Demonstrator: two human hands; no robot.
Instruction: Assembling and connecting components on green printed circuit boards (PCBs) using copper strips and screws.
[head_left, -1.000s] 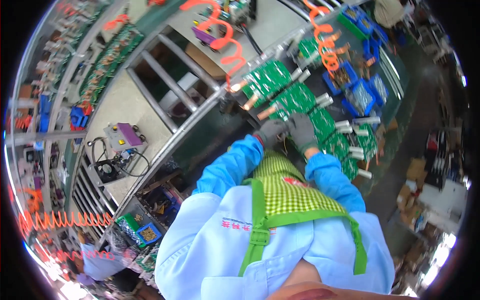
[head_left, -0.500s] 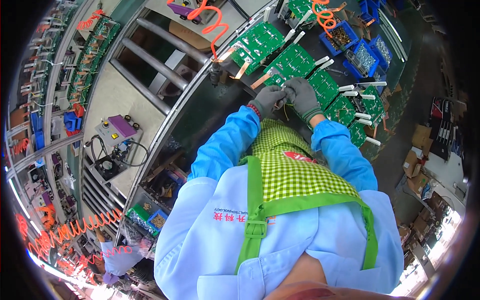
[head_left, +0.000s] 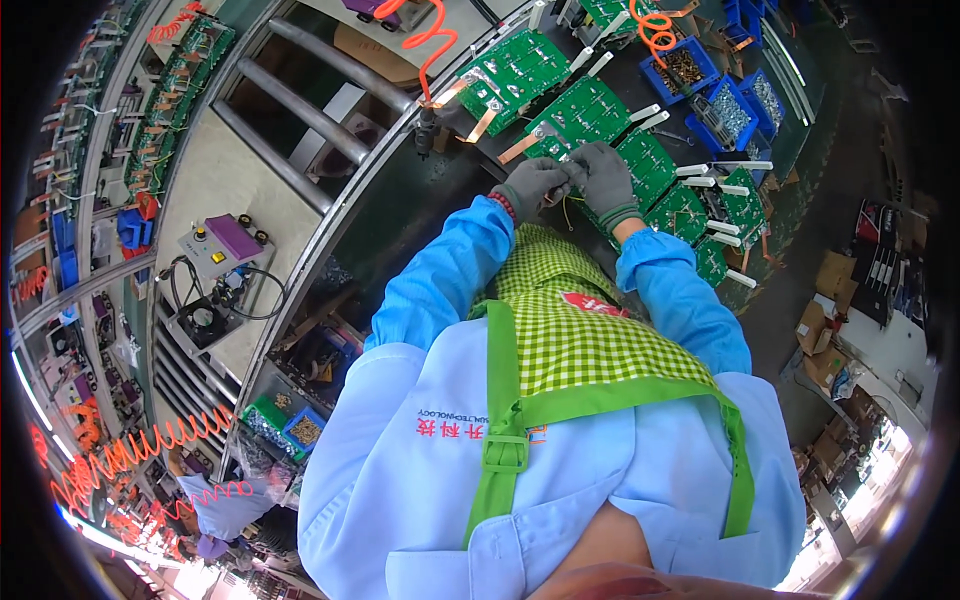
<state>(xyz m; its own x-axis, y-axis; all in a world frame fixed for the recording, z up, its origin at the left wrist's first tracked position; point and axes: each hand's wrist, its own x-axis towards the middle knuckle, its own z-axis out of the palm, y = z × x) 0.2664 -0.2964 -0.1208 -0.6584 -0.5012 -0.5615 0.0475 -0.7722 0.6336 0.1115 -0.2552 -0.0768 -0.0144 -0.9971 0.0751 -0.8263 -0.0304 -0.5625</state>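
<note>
Boards [head_left: 583,110] lie along the table [head_left: 628,86]; left, a black tool [head_left: 426,132] hangs on an orange coil [head_left: 428,50]; my left grip [head_left: 532,184], curled, meets my curled right grip [head_left: 604,180] by a board; I cannot tell what either pinches; blue bins [head_left: 722,112] stand at right.
</note>
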